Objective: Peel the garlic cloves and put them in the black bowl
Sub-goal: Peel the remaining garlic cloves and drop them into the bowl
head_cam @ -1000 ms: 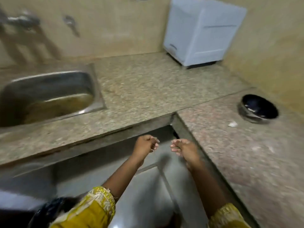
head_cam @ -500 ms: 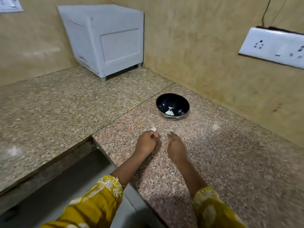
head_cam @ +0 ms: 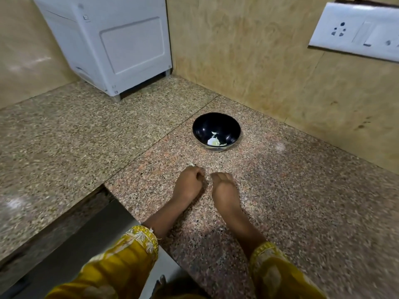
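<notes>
1. Just short of the black bowl (head_cam: 199, 126), the left hand (head_cam: 190, 182) and right hand (head_cam: 222, 187) rested close together on the table (head_cam: 302, 190). The left's fingers were curled and the right's were tucked away. I could not tell whether either gripped a clove.
2. A pale scrap (head_cam: 191, 164), clove or skin, lay between the left hand and the bowl.
3. The bowl held pale pieces (head_cam: 213, 141), probably peeled garlic.
4. Peeling seemed to be under way. The next move called for stripping the skin, then a short reach forward to the bowl.
</notes>
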